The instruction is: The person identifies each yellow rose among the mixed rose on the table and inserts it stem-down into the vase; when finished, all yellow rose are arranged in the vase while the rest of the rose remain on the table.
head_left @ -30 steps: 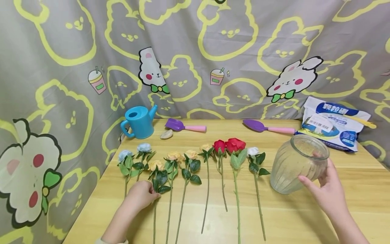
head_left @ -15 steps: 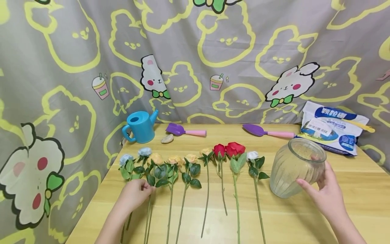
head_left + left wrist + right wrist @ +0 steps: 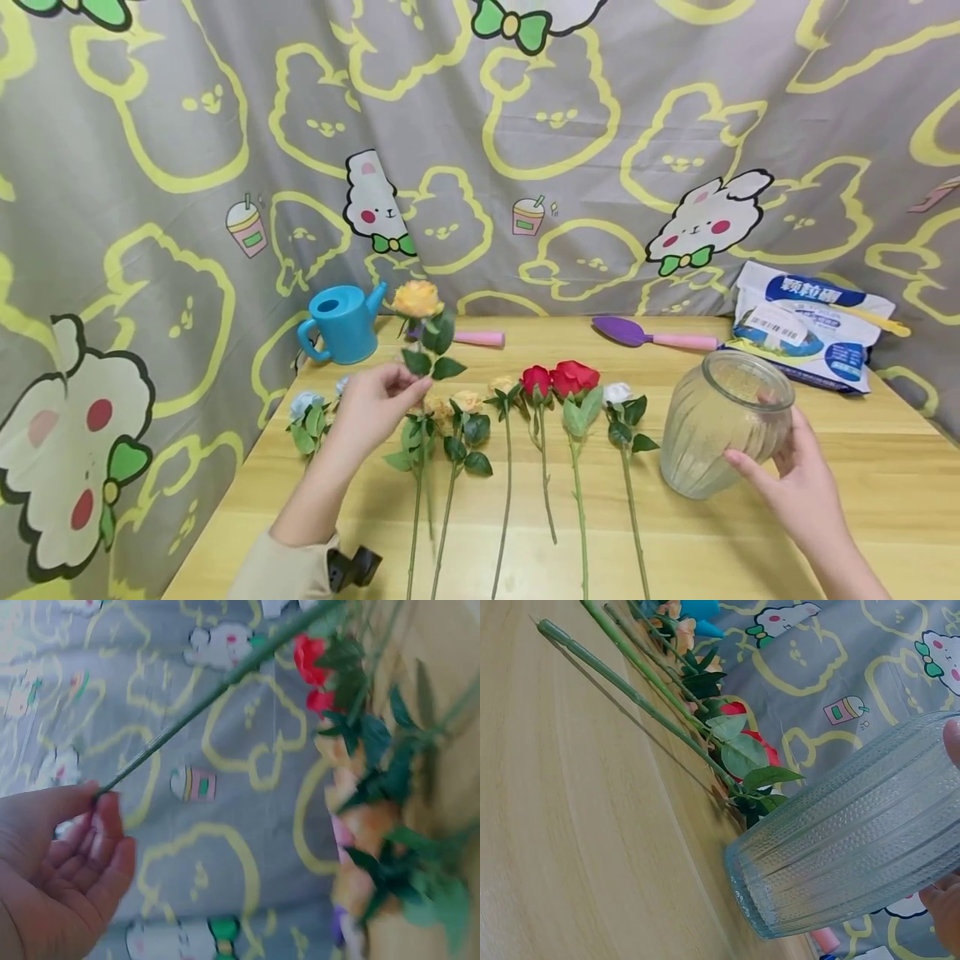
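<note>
The left hand (image 3: pixel 379 402) pinched a yellow rose (image 3: pixel 417 298) above the desk (image 3: pixel 900 475), while the right hand (image 3: pixel 801 477) gripped a glass vase (image 3: pixel 716 437).

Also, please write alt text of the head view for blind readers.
A person's left grip holds a yellow rose above a wooden table with more flowers; the right grip holds a glass vase. Behind are a blue watering can, purple trowel and bag.

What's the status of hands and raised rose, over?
Left hand pinching yellow rose by stem. Right hand gripping ribbed glass vase. Red roses and white rose lying between hands on tabletop.
</note>
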Demonstrator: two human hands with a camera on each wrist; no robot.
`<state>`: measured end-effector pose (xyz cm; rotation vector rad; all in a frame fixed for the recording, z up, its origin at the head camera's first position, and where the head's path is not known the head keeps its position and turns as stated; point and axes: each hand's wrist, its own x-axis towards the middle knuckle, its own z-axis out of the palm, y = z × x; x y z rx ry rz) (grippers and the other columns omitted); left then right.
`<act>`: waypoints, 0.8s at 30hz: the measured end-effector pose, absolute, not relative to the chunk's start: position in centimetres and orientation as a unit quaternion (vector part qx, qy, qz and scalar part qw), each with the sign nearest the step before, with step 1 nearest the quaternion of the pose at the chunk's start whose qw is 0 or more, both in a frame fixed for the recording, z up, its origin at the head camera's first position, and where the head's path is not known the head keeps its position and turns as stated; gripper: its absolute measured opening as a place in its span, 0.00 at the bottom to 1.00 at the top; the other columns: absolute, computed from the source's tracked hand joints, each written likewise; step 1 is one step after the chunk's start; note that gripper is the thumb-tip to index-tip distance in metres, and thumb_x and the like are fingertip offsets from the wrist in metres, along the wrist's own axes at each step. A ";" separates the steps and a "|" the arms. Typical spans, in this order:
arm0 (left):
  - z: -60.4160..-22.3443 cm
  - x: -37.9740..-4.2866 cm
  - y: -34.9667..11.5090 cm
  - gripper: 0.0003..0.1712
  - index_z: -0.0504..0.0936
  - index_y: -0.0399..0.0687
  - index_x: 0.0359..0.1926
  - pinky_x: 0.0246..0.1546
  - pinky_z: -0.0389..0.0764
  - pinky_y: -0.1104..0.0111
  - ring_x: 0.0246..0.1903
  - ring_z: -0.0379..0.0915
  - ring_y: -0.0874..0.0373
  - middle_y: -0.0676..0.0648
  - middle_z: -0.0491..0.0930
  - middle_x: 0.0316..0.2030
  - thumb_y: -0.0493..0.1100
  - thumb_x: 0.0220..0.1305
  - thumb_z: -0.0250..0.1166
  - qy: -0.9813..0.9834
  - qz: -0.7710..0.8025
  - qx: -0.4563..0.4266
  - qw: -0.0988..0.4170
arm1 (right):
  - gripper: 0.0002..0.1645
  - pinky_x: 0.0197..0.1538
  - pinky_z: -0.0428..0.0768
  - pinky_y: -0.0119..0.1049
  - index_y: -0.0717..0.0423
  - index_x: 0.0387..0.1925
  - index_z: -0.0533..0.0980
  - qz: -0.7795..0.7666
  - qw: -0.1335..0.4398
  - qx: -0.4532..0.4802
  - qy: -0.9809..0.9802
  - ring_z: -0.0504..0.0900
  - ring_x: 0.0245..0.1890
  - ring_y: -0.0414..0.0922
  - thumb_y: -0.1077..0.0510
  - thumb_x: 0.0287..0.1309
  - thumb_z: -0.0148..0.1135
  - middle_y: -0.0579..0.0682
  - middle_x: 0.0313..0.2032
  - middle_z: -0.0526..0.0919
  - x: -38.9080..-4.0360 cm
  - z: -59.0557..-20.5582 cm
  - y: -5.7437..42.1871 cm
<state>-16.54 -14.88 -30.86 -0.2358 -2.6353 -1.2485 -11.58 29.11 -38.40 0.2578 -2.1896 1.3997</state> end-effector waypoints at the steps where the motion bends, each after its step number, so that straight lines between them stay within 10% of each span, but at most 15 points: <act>1: -30.3 -16.9 -14.2 0.11 0.79 0.48 0.25 0.17 0.72 0.67 0.19 0.72 0.59 0.52 0.79 0.19 0.49 0.56 0.64 -0.889 -0.432 -0.094 0.119 | 0.50 0.58 0.58 0.20 0.57 0.65 0.53 0.515 0.262 0.095 -0.811 0.64 0.56 0.31 0.81 0.41 0.60 0.45 0.59 0.62 -11.6 -38.4 29.1; 7: -27.4 -19.2 -10.5 0.10 0.80 0.46 0.25 0.14 0.67 0.69 0.16 0.68 0.60 0.51 0.78 0.18 0.47 0.56 0.64 -0.850 -0.457 -0.179 0.191 | 0.50 0.58 0.58 0.19 0.55 0.66 0.52 0.493 0.263 0.091 -0.825 0.62 0.57 0.30 0.80 0.42 0.60 0.45 0.60 0.61 -11.6 -38.6 29.1; 24: -20.0 -22.9 2.1 0.08 0.80 0.32 0.33 0.30 0.79 0.70 0.25 0.78 0.58 0.41 0.82 0.27 0.35 0.55 0.64 -0.656 -0.655 -0.322 0.191 | 0.50 0.57 0.58 0.19 0.55 0.66 0.53 0.483 0.264 0.088 -0.830 0.64 0.55 0.29 0.80 0.42 0.61 0.41 0.58 0.63 -11.5 -38.6 29.1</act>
